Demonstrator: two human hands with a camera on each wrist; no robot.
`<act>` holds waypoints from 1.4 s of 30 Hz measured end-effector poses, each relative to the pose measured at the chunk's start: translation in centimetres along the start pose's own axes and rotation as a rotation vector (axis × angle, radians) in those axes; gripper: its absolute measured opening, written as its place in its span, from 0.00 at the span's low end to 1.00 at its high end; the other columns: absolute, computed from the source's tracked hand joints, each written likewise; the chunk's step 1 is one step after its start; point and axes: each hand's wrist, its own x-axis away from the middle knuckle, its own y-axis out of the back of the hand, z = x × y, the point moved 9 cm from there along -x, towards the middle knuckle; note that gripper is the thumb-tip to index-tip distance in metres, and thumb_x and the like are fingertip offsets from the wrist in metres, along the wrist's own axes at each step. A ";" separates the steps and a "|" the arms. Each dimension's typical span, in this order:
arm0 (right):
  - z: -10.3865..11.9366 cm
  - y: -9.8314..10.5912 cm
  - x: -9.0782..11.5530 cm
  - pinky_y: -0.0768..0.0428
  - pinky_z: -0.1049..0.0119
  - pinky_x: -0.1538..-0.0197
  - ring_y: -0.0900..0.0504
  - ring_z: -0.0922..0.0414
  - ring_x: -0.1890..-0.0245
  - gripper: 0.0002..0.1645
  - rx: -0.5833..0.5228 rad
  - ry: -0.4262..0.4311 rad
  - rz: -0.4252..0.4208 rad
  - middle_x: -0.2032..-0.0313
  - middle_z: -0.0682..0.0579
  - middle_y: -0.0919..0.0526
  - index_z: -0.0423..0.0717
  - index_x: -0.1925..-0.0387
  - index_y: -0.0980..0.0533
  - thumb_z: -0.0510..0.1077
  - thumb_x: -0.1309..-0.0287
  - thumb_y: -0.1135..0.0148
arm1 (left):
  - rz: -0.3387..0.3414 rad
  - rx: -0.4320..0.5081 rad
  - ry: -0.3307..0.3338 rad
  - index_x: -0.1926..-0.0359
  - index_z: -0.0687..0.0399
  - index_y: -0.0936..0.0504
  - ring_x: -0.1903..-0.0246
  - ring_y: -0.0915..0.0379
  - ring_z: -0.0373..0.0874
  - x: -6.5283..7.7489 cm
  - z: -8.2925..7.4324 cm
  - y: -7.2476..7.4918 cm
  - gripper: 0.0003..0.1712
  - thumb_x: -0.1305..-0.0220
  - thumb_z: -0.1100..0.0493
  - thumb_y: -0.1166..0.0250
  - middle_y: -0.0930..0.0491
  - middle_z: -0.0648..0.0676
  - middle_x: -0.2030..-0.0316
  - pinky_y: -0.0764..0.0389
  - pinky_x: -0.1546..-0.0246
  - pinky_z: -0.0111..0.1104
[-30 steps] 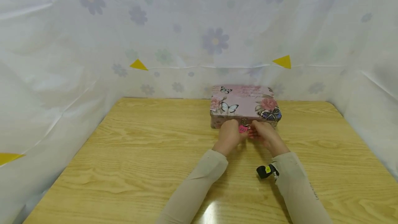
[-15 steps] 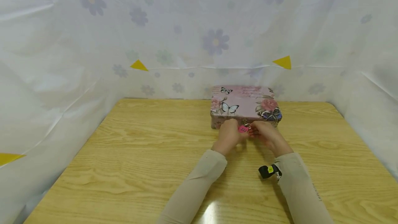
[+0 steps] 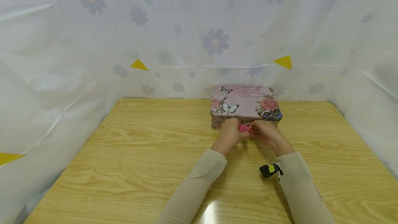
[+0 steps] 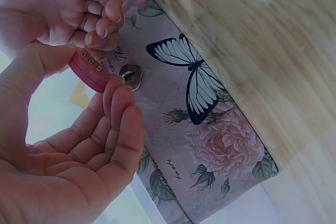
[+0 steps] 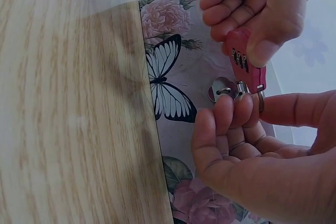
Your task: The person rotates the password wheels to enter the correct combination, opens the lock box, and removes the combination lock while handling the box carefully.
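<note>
My left hand (image 3: 229,136) pinches the body of a small pink-red combination padlock (image 5: 244,59) between thumb and fingers. From the other side, my right hand (image 3: 269,137) grips the padlock's metal shackle between its thumb and fingers, best seen in the right wrist view. Behind both hands stands a pink box (image 3: 245,101) with butterflies and roses printed on it, lid down. Its metal clasp (image 5: 221,89) sits on the front, right beside the shackle. Fingers partly cover the shackle, so I cannot tell whether it passes through the clasp.
The box stands at the back of a wood-grain table (image 3: 149,155), close to a flowered white curtain (image 3: 186,27). A black band (image 3: 268,171) with a yellow sticker is beside the right sleeve. Yellow triangles (image 3: 139,65) mark the curtain.
The padlock has tilted and shifted slightly to the right between my hands. My right forearm and the black band have edged right. The box stays put.
</note>
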 end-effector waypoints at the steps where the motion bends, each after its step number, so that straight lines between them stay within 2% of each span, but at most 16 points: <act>1: 0.0 0.0 0.0 0.21 0.68 0.60 0.24 0.62 0.71 0.14 0.005 -0.001 0.001 0.74 0.56 0.24 0.43 0.73 0.28 0.37 0.35 0.59 | 0.001 0.001 -0.005 0.86 0.51 0.33 0.86 0.42 0.36 0.0 0.0 0.0 0.23 0.47 0.56 0.27 0.36 0.44 0.88 0.41 0.88 0.26; 8: 0.2 -0.1 0.1 0.21 0.67 0.60 0.24 0.62 0.71 0.13 0.013 -0.004 0.008 0.74 0.56 0.25 0.45 0.72 0.27 0.38 0.35 0.56 | 0.006 -0.027 -0.068 0.87 0.51 0.36 0.87 0.46 0.36 0.0 -0.5 0.3 0.25 0.48 0.56 0.27 0.41 0.44 0.88 0.44 0.87 0.26; 11: 0.3 -0.2 0.1 0.21 0.68 0.61 0.25 0.62 0.72 0.12 0.008 -0.006 0.007 0.74 0.56 0.26 0.45 0.72 0.28 0.38 0.35 0.56 | 0.014 -0.037 -0.073 0.87 0.52 0.35 0.86 0.46 0.36 0.0 -0.6 0.3 0.24 0.48 0.56 0.27 0.40 0.44 0.88 0.44 0.87 0.26; 18: 0.4 -0.4 0.1 0.22 0.69 0.62 0.25 0.62 0.73 0.15 -0.010 0.011 0.018 0.75 0.57 0.25 0.46 0.75 0.26 0.36 0.35 0.57 | 0.017 -0.060 -0.072 0.85 0.52 0.32 0.85 0.44 0.36 0.0 -0.6 0.3 0.21 0.47 0.56 0.28 0.37 0.44 0.87 0.42 0.86 0.26; 24: 0.3 -0.4 0.2 0.21 0.69 0.62 0.24 0.63 0.73 0.17 0.019 0.026 0.022 0.75 0.57 0.25 0.47 0.73 0.25 0.37 0.32 0.57 | -0.019 -0.066 -0.069 0.88 0.50 0.36 0.87 0.46 0.35 0.1 -0.6 0.5 0.25 0.49 0.55 0.27 0.40 0.43 0.89 0.45 0.87 0.25; 29: 0.2 -0.5 0.3 0.21 0.70 0.62 0.23 0.64 0.73 0.17 0.006 0.031 0.039 0.75 0.58 0.24 0.49 0.72 0.24 0.37 0.31 0.56 | -0.033 -0.064 -0.048 0.89 0.50 0.37 0.87 0.47 0.35 0.1 -0.4 0.7 0.27 0.49 0.55 0.27 0.42 0.43 0.90 0.46 0.88 0.25; 35: 0.2 -0.5 0.5 0.20 0.68 0.59 0.23 0.64 0.72 0.16 0.027 0.021 0.044 0.75 0.59 0.23 0.48 0.69 0.24 0.39 0.29 0.56 | -0.037 -0.054 -0.017 0.88 0.51 0.34 0.87 0.44 0.36 0.1 -0.3 0.8 0.24 0.48 0.55 0.28 0.39 0.44 0.90 0.42 0.88 0.26; 42: 0.3 -0.8 0.6 0.20 0.68 0.59 0.22 0.64 0.72 0.16 0.017 0.017 0.059 0.75 0.58 0.22 0.49 0.70 0.23 0.40 0.28 0.55 | -0.059 -0.089 -0.037 0.88 0.51 0.36 0.88 0.44 0.36 0.2 -0.4 0.9 0.26 0.48 0.53 0.28 0.39 0.43 0.90 0.43 0.88 0.26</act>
